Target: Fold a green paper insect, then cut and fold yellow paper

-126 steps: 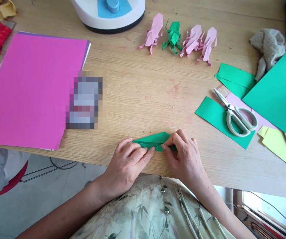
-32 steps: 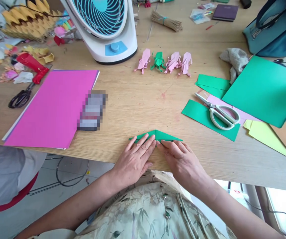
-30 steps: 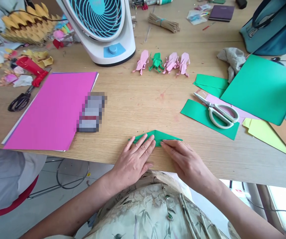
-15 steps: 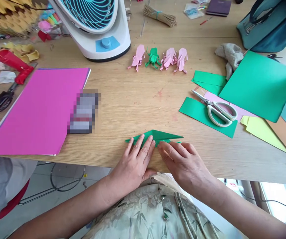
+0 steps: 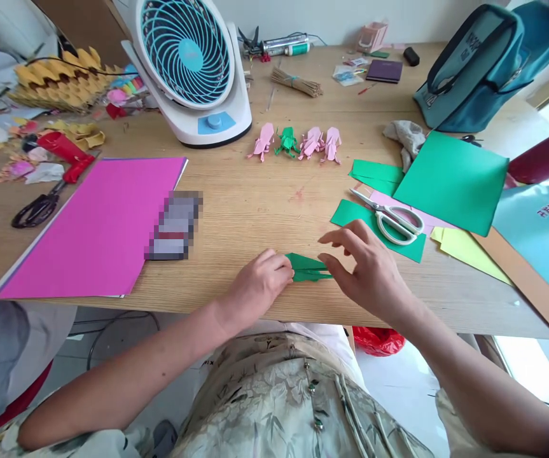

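A folded piece of green paper (image 5: 306,266) lies near the front edge of the table, its narrow points toward the right. My left hand (image 5: 265,275) grips its left end, the fingers closed and covering that part. Just above the paper's right tips hovers my right hand (image 5: 362,261), thumb and fingers apart with nothing between them. Farther back stands a row of folded paper figures: a pink one (image 5: 263,141), a green one (image 5: 287,141) and two more pink ones (image 5: 311,142).
To the right, white-handled scissors (image 5: 396,219) rest on green strips beside a green sheet (image 5: 453,181). Magenta sheets (image 5: 97,229) and a blurred-out flat object (image 5: 173,226) lie left. A fan (image 5: 198,76) and a teal bag (image 5: 469,70) stand behind.
My left hand has gone from lying flat on the paper to gripping its left end. My right hand has lifted off and opened. The view has tilted up.
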Available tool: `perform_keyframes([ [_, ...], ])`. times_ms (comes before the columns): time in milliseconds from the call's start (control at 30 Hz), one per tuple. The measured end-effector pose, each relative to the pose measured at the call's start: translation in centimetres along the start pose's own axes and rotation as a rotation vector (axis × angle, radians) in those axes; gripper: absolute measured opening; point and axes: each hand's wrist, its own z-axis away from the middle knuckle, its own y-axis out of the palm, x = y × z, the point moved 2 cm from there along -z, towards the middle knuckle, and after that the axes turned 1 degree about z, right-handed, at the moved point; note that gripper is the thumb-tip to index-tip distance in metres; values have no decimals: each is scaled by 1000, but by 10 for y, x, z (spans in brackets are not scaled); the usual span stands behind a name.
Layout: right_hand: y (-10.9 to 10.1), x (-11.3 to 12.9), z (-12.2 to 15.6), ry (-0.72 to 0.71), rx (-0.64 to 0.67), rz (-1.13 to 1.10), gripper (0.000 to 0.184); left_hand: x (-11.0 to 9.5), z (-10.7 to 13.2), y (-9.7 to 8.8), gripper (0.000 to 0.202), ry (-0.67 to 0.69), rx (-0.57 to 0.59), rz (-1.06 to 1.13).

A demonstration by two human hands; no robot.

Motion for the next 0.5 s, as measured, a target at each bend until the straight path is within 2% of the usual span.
perform_keyframes([
  [100,13,-7,-15,55,292,-70,10,13,-21,-4,4,-170,183,187],
  [200,24,-17,-23,98,519,-145,7,23,-47,-7,13,-302,484,278],
  [333,28,-28,-26,136,613,-202,9,23,-75,-11,14,-381,787,164],
  [400,27,-30,-27,122,632,-205,10,20,-82,-11,15,-412,844,156],
  [500,26,-30,-27,88,639,-203,12,17,-86,-7,18,-446,865,184],
])
